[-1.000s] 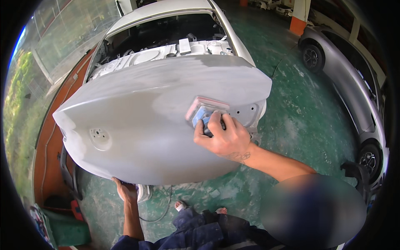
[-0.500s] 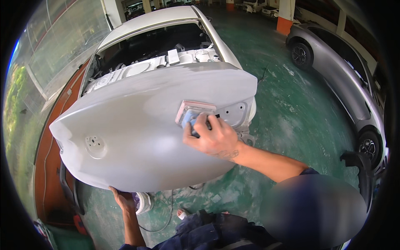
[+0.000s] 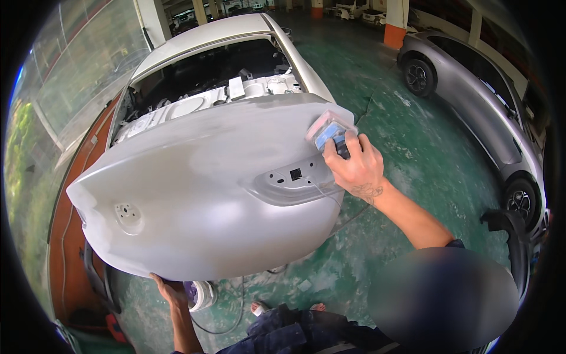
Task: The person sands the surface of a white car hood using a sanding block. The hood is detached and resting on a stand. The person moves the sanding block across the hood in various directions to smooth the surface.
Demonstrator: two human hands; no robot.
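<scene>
A grey trunk lid (image 3: 188, 177) spans the middle of the view, at the back of a car body. My right hand (image 3: 358, 164) is closed round the dark grip of a sanding block (image 3: 329, 128), which has a blue middle and a pale, dusty pad. The pad rests against the lid's upper right corner, just above a recess (image 3: 277, 177) with several holes. Down at the lower left edge of the lid, my left hand (image 3: 171, 291) grips the rim; part of its fingers is hidden behind the panel.
Under the lid stands a white bucket (image 3: 203, 295) with something purple inside, beside a thin hose (image 3: 236, 318) on the green floor. A silver-grey car (image 3: 471, 100) is parked at the right, with a dark curved part (image 3: 510, 233) near its wheel. Orange wall panelling (image 3: 65, 236) runs along the left.
My right hand has moved the sanding block up and to the right across the lid, uncovering the recess. My left hand stays at the lower rim.
</scene>
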